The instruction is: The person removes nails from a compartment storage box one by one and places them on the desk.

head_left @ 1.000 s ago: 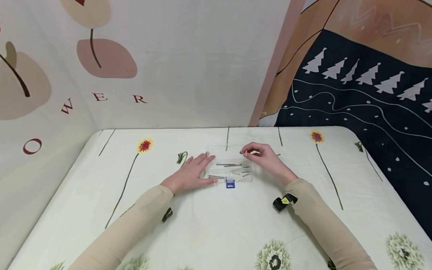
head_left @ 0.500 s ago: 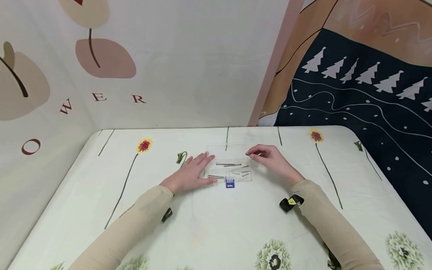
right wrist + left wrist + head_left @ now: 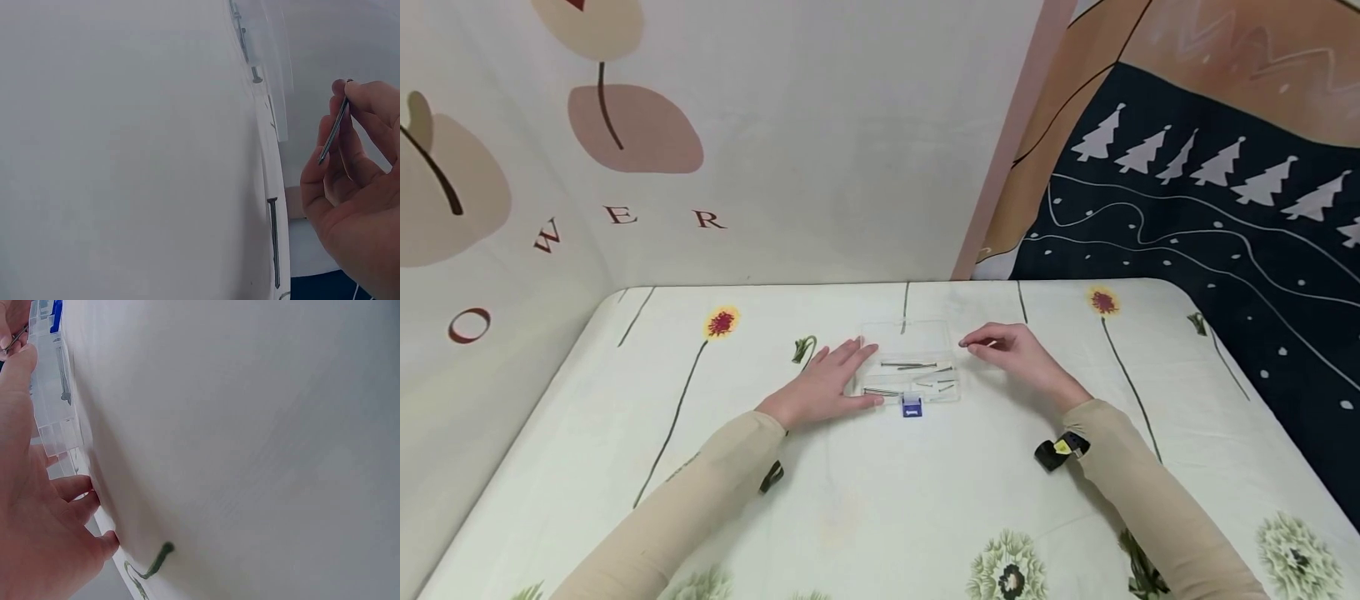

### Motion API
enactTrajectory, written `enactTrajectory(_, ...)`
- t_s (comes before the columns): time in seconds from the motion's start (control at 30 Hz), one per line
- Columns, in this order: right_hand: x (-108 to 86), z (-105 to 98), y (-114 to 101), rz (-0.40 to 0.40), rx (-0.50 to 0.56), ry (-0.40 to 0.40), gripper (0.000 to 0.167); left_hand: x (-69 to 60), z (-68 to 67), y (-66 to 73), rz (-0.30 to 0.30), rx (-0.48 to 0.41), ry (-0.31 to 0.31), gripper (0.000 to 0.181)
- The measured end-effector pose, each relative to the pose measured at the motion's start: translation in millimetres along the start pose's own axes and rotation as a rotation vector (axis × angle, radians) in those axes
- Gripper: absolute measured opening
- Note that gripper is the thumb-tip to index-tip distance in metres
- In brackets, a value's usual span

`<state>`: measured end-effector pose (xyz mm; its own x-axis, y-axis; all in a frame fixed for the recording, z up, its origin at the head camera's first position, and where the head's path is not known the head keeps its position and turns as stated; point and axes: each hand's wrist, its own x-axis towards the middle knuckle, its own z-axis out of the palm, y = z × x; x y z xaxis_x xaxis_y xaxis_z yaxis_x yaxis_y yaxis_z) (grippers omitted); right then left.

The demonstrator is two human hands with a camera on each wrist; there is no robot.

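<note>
A clear plastic box with a blue latch lies open on the table, several nails in its compartments. My left hand rests at its left side, fingers spread, the thumb at the front left corner; the left wrist view has this hand against the box. Just right of the box, my right hand is raised. Seen from the right wrist, that hand pinches a dark nail near its head between thumb and fingers, point slanting down.
Another nail lies on the table beside the box in the right wrist view; in the head view I cannot make it out. The tablecloth has printed flowers. Fabric hangings stand behind the table's back edge.
My right hand has moved to the right, from over the box's right part to just beyond its right side. The left hand and the box have stayed in place.
</note>
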<state>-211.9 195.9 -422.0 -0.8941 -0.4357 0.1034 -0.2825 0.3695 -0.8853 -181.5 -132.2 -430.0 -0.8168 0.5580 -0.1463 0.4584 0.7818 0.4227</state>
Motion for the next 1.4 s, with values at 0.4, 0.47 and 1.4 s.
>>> enactTrajectory(0.4,-10.0,-26.1,12.2,0.041,-0.075,0.050,0.019,1.0,0.2,0.1,-0.003,0.004,-0.004,0.086)
enactTrajectory(0.47,-12.5,-30.8,12.4,0.052,-0.083,0.058,0.019,1.3,0.2,0.1,-0.004,0.006,-0.007,0.086)
enactTrajectory(1.4,-17.0,-53.2,28.5,0.045,-0.238,-0.063,0.015,0.1,-0.3,0.6,-0.005,0.025,-0.009,0.088)
